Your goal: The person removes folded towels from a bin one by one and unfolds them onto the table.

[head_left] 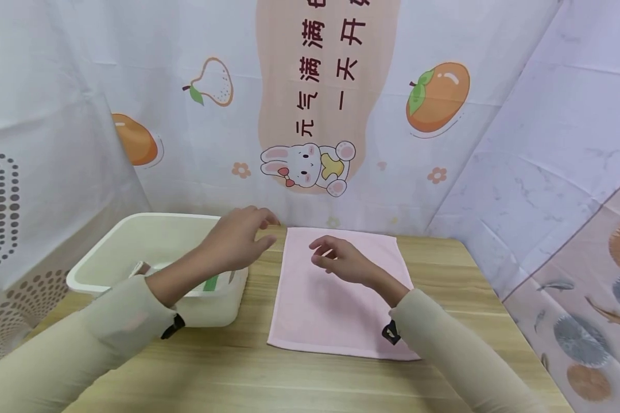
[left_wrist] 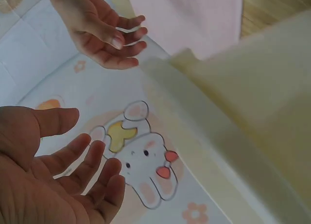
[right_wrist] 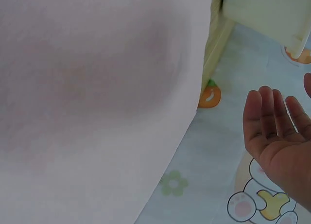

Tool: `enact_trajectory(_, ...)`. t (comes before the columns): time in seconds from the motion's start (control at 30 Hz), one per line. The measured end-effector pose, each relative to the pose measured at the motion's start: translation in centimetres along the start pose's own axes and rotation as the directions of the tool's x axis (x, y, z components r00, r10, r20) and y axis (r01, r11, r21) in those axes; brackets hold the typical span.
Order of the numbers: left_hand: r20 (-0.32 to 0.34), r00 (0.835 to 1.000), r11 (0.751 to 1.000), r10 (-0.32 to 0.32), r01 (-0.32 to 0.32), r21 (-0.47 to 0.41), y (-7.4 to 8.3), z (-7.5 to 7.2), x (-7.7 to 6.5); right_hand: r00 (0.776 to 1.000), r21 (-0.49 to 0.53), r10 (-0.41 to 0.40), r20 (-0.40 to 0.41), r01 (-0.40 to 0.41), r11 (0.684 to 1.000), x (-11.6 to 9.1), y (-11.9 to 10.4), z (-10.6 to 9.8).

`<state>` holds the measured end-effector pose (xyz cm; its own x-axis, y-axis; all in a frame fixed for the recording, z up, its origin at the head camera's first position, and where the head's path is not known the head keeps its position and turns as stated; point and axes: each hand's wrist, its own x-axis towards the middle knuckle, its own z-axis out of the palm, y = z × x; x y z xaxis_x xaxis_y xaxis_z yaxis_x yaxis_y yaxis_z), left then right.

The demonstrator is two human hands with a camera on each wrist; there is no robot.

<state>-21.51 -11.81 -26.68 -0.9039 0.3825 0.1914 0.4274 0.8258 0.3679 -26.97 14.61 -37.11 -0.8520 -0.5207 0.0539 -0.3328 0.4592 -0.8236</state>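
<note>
My left hand [head_left: 242,238] hovers over the right rim of the cream plastic basin [head_left: 100,252], fingers loosely bent and the palm bare. To its right my right hand [head_left: 343,261] hangs above a pink towel [head_left: 336,321], which lies flat on the table. Its fingers are relaxed and hold nothing. Both palms appear bare in the left wrist view, the left hand [left_wrist: 53,170] beside the basin wall [left_wrist: 209,131]. Inside the basin lie a green item [head_left: 210,283] and a small brown and white item [head_left: 140,268], partly hidden by the left forearm.
The wooden table [head_left: 227,373] reaches back to a white curtain [head_left: 186,155] printed with fruit, a rabbit and lettering. More patterned curtains [head_left: 563,143] close off the left and right sides. Each wrist carries a black strap [head_left: 173,326].
</note>
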Motion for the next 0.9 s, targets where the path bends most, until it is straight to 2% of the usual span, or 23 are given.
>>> enact_trajectory(0.13, 0.008, 1.000, 1.000, -0.015, 0.015, 0.026, -1.5, -0.4, -0.8, 1.000, 0.018, -0.024, 0.010, 0.024, 1.000, 0.4, -0.8, 0.9)
enact_trajectory(0.27, 0.043, 0.998, 0.998, -0.049, 0.048, 0.041, -3.0, -0.8, -1.4, 0.999, 0.046, -0.040, 0.017, 0.039, 0.998, 0.8, -1.8, 1.7)
enact_trajectory(0.43, 0.150, 0.985, 0.995, -0.089, 0.080, 0.065, -4.8, -1.4, -1.7, 0.998, 0.107, -0.050, 0.042, 0.045, 0.993, 1.3, -3.2, 3.1)
enact_trajectory(0.53, 0.224, 0.971, 0.995, -0.079, 0.063, 0.077, -6.1, -2.1, -1.4, 0.997, 0.146, -0.059, 0.050, 0.051, 0.988, 1.6, -4.0, 4.0)
enact_trajectory(0.7, 0.347, 0.938, 0.996, -0.006, -0.025, 0.084, -8.5, -3.2, -0.6, 0.998, 0.229, -0.047, 0.037, 0.037, 0.973, 2.1, -5.3, 5.6)
enact_trajectory(0.8, 0.430, 0.902, 0.991, 0.036, -0.089, 0.103, -9.8, -3.7, 0.1, 1.000, 0.290, -0.005, 0.024, -0.002, 0.957, 2.3, -6.0, 6.5)
enact_trajectory(0.9, 0.506, 0.861, 0.984, 0.047, -0.126, 0.123, -10.8, -4.3, 0.8, 0.998, 0.358, 0.060, 0.013, -0.061, 0.932, 2.5, -6.7, 7.3)
